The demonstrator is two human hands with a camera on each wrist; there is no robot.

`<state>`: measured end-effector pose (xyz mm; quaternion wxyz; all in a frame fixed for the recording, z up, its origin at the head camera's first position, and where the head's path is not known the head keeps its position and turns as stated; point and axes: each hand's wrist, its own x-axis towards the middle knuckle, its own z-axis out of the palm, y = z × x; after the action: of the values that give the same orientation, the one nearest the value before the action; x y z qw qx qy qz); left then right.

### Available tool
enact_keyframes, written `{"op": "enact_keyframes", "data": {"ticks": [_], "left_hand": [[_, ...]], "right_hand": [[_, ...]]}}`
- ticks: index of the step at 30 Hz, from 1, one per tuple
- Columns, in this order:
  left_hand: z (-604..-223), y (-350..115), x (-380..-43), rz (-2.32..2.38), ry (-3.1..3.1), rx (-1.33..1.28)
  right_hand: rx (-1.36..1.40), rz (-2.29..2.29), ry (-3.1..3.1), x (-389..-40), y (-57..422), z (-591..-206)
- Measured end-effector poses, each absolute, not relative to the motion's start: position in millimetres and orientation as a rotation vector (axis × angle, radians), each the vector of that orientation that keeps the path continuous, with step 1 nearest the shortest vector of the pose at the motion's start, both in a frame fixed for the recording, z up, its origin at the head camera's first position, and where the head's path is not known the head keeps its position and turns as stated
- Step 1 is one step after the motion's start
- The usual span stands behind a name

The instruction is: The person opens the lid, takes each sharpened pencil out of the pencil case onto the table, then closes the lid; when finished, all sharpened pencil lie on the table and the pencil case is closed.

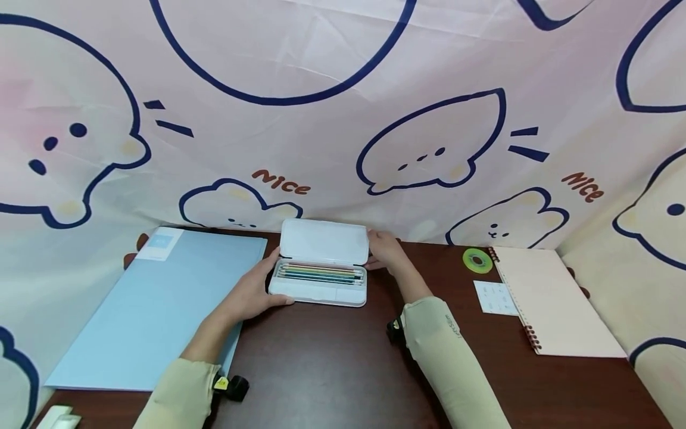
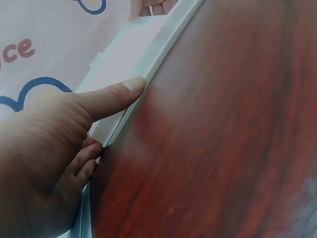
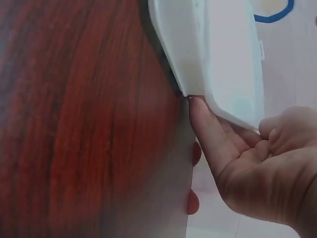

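Note:
A white pencil case (image 1: 316, 294) sits on the dark wooden table with its lid (image 1: 324, 241) raised at the back. Several coloured pencils (image 1: 321, 273) lie side by side in its rear compartment. At the case's left end my left hand (image 1: 252, 292) grips it, the thumb along the front edge and the other fingers around the side. My right hand (image 1: 387, 250) holds the right edge of the raised lid. In the right wrist view, one finger (image 3: 203, 116) of that hand touches the case near the hinge, and other fingers are partly hidden behind the lid.
A large light-blue folder (image 1: 155, 310) lies at left. To the right are a spiral notebook (image 1: 557, 304), a small white card (image 1: 493, 297) partly beside it, and a green roll of tape (image 1: 477, 260). A printed curtain (image 1: 332, 143) hangs behind the table.

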<state>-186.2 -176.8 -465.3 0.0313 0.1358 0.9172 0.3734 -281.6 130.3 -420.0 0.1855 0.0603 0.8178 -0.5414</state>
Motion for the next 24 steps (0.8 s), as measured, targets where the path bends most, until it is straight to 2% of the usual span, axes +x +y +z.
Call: {"op": "enact_keyframes", "data": {"ticks": [9,17,24], "left_hand": [[-469.7,-174.6,-186.5,1.168,2.841,0.389],[-470.5,-173.8,-185.8,1.138,2.831,0.363],[-466.6,-176.1,-186.8,1.147,2.832,0.376]], "right_hand": [[0.101,-1.435,2.345,-280.2,138.1,-413.9],[0.011,-1.464,2.447,-250.5,162.2,-410.5],[-0.046,-1.308,2.723,-234.5,175.7,-399.1]]}}
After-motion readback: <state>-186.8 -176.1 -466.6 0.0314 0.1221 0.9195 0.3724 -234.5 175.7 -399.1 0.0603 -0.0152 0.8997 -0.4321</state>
